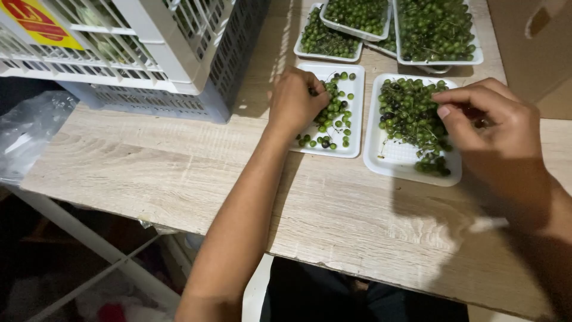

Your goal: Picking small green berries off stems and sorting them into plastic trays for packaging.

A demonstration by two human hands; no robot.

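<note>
My left hand (294, 101) rests on the left edge of a white foam tray (353, 149) with loose small green berries (333, 116), fingers curled among the berries. My right hand (491, 122) hovers over the right edge of a second white foam tray (387, 161) that holds green berries on stems (411, 113). Its fingers are pinched around a stem or berry that is mostly hidden. Both trays lie side by side on a light wooden table (333, 214).
Three more white trays (326, 58) heaped with green berries sit at the table's far edge. Stacked grey plastic crates (179, 65) fill the far left. A clear plastic bag (30, 131) lies at the left end. A cardboard box (530, 42) stands at the right.
</note>
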